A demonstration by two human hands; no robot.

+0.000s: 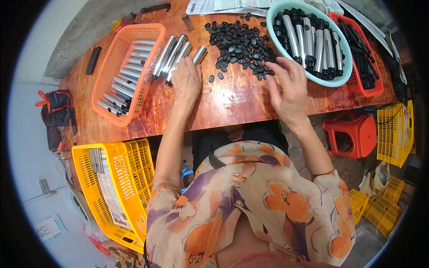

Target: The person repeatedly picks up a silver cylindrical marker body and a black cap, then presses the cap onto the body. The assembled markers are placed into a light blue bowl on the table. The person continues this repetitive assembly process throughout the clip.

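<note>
My left hand point(186, 81) rests with fingers curled over a shiny metal tube point(200, 54), whose lower end the hand hides. Several more metal tubes point(165, 57) lie close by on its left. My right hand point(289, 91) hovers at the right edge of a spread of small black oval plastic pieces point(239, 47). Its thumb and forefinger are apart, near a few of those pieces. Beyond that hand stands a pale green oval basin point(328, 83) of metal tubes with black ends. An orange basket point(154, 33) to the left holds a column of metal tubes.
A red basket point(373, 92) of black parts stands beyond the basin. Newspapers point(232, 5) lie along the far side of the wooden table point(223, 107). A yellow crate point(111, 178) is below left; a red stool point(353, 134) and another yellow crate point(393, 134) are at right.
</note>
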